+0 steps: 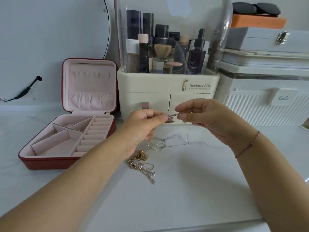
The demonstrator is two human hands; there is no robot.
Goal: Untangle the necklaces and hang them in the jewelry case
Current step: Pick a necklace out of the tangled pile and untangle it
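Necklaces (142, 164) lie in a gold and silver tangle on the white marble table (167, 206), near its middle and just beside the left forearm, with a small gold bead at the tangle's far end. Just beyond them a thin silver chain (162, 141) lies in loose loops on the table; one strand runs off to the right and then rises toward the hands. Both hands are raised above the table, close together but not touching. The left hand (142, 128) has its fingers curled and pinches one end of the chain's small silver piece (172, 118) between thumb and forefinger. The right hand (207, 118) pinches the other end with its thumb and fingertips, the remaining fingers loosely bent; a thin cord bracelet (247, 146) circles that wrist. Whether the silver piece is a clasp or a charm I cannot tell.

Well to the left stands the red case (50, 163), open, lined in pink, with ring rolls (93, 136) and angled compartments in its base. Its lid (90, 91) stands upright and shows a row of small hooks above a gathered pocket. Behind the hands sits a cream organizer (167, 91) with bottles (197, 52) under a clear cover. White boxes (267, 106) are stacked at the far right, and a round mirror (50, 30) stands at the far left
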